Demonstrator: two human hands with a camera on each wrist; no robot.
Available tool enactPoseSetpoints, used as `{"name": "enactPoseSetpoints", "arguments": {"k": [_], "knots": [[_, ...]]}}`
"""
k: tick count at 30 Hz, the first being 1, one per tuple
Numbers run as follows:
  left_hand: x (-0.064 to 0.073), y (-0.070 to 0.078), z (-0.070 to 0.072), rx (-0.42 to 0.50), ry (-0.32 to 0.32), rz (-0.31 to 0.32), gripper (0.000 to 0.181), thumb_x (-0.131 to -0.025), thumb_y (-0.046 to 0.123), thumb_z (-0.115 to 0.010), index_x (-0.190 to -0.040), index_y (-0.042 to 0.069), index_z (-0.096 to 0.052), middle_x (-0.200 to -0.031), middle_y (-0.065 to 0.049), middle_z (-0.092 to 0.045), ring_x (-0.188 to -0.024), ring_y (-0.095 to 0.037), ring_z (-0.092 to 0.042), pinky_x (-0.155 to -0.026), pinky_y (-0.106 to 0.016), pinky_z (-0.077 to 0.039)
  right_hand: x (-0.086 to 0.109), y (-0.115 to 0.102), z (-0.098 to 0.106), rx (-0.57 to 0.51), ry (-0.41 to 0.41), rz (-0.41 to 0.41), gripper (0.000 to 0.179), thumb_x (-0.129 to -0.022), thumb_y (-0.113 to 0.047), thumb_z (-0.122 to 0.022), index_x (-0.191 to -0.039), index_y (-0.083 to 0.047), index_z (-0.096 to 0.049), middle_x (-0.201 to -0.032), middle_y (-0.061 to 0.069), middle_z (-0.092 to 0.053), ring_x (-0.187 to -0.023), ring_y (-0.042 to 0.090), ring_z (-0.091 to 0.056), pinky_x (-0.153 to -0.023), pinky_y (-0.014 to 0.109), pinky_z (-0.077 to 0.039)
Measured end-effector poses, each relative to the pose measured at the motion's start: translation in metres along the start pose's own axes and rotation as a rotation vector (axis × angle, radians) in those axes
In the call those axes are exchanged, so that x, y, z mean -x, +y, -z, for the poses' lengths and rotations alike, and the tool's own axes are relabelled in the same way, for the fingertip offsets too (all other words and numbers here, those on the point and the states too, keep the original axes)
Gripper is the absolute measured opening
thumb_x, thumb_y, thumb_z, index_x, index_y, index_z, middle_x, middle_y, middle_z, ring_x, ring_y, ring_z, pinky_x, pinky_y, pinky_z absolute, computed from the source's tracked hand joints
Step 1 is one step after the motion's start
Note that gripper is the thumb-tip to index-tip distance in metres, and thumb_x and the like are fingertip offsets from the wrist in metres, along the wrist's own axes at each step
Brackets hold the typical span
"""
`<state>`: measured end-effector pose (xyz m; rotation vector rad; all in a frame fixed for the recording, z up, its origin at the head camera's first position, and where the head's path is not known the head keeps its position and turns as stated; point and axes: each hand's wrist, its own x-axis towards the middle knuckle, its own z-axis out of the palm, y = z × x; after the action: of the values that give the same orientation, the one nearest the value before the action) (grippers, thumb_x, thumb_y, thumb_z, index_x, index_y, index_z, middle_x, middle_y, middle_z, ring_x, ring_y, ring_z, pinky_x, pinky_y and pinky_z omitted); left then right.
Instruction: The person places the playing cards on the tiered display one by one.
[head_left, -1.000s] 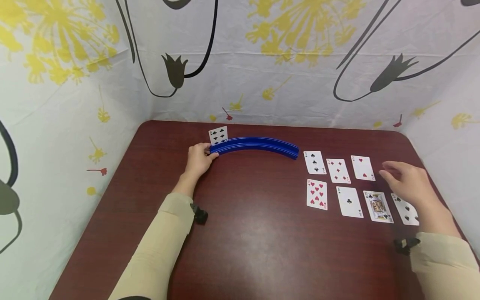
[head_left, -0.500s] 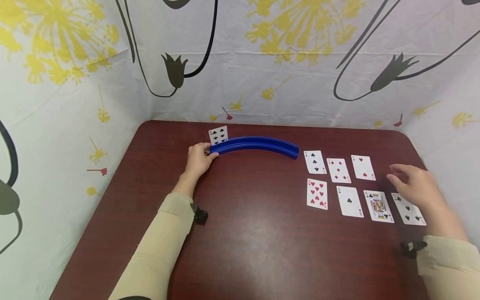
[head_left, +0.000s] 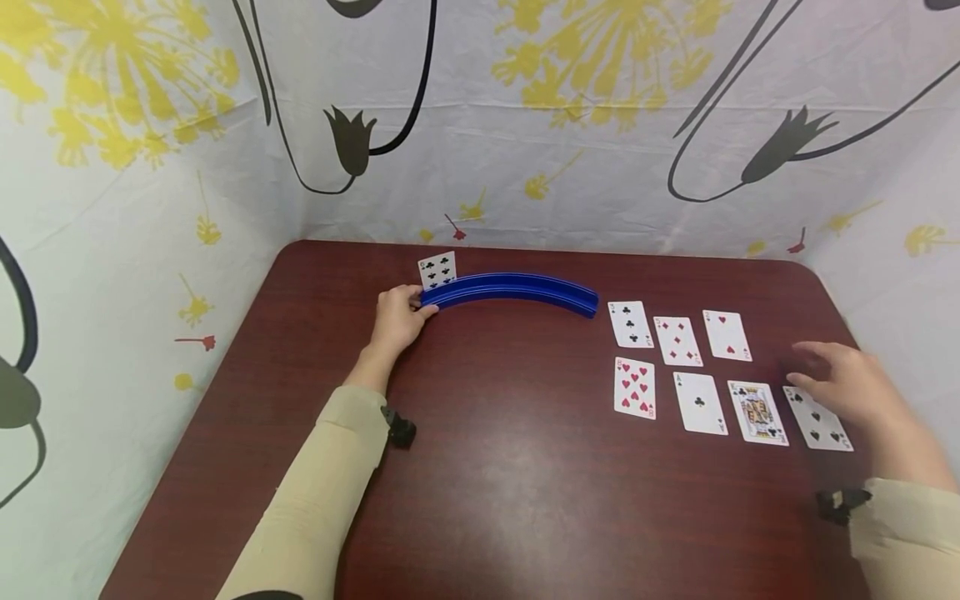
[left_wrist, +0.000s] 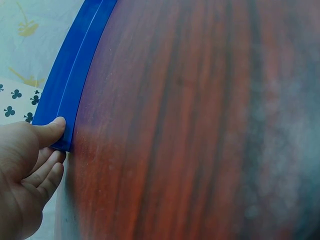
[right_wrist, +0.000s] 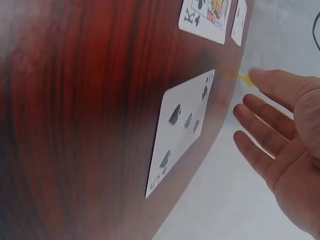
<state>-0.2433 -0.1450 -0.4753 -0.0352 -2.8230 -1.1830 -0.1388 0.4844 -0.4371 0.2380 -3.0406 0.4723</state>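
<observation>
My left hand [head_left: 397, 318] pinches the left end of a curved blue card holder [head_left: 510, 286], thumb on its front face in the left wrist view. A six of clubs [head_left: 437, 270] stands upright in the holder near that end. On the right, my right hand [head_left: 847, 382] hovers beside and above the five of spades [head_left: 817, 421], which lies face up. Its fingers are relaxed and hold nothing, as the right wrist view shows. Left of that card lies a king of clubs [head_left: 757, 413], then an ace of clubs [head_left: 700, 403].
More face-up cards lie between holder and right hand: a three of clubs [head_left: 630, 324], a diamond card [head_left: 678, 341], a two of hearts [head_left: 727, 335] and a many-pipped heart card [head_left: 634, 388]. Patterned cloth [head_left: 480, 183] surrounds the dark wooden table [head_left: 525, 500].
My right hand has drifted right and toward me, uncovering more of the five of spades. The left hand and card holder have stayed in place.
</observation>
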Motion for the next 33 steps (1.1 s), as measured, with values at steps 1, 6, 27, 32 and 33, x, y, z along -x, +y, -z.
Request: {"name": "enactPoseSetpoints", "arguments": {"k": [1,6,27,32,33], "knots": [[0.000,0.000,0.000,0.000,0.000,0.001,0.047,-0.093,0.017,-0.076,-0.133,-0.005,-0.064,-0.121,-0.023,-0.067,-0.108,-0.032,-0.068,-0.092,-0.043,-0.057,0.001,0.001,0.000,0.008,-0.008,0.000,0.048,-0.081,-0.007,-0.080,-0.120,0.012,-0.059,-0.114,0.043,-0.058,-0.103,0.061,-0.053,-0.084,0.068,-0.040],[0.000,0.000,-0.001,0.001,0.000,0.005,0.046,-0.093,0.017,-0.076,-0.132,-0.005,-0.064,-0.120,-0.022,-0.067,-0.107,-0.032,-0.068,-0.092,-0.042,-0.057,0.006,0.005,0.002,0.016,-0.059,-0.009,0.057,-0.076,-0.010,-0.084,-0.120,0.014,-0.057,-0.113,0.044,-0.058,-0.102,0.062,-0.053,-0.082,0.069,-0.041],[-0.001,0.000,0.001,-0.006,0.000,-0.006,0.046,-0.093,0.017,-0.076,-0.132,-0.006,-0.064,-0.120,-0.023,-0.067,-0.107,-0.032,-0.068,-0.092,-0.043,-0.057,0.015,0.026,0.003,0.029,-0.259,-0.056,0.077,-0.062,-0.013,-0.092,-0.121,0.017,-0.052,-0.118,0.047,-0.052,-0.105,0.065,-0.050,-0.083,0.073,-0.041],[-0.001,-0.001,0.000,-0.005,0.006,-0.015,0.046,-0.093,0.016,-0.076,-0.131,-0.006,-0.064,-0.119,-0.024,-0.067,-0.106,-0.033,-0.068,-0.091,-0.043,-0.057,0.017,0.025,0.003,0.047,-0.252,-0.046,0.075,-0.061,-0.013,-0.092,-0.118,0.019,-0.055,-0.117,0.047,-0.052,-0.104,0.064,-0.049,-0.085,0.074,-0.040],[-0.001,-0.001,0.000,-0.005,0.008,-0.019,0.046,-0.093,0.016,-0.076,-0.131,-0.006,-0.064,-0.119,-0.024,-0.067,-0.106,-0.033,-0.068,-0.091,-0.043,-0.057,0.017,0.025,0.003,0.052,-0.248,-0.042,0.074,-0.061,-0.013,-0.092,-0.117,0.019,-0.055,-0.116,0.047,-0.052,-0.104,0.064,-0.049,-0.085,0.074,-0.039]]}}
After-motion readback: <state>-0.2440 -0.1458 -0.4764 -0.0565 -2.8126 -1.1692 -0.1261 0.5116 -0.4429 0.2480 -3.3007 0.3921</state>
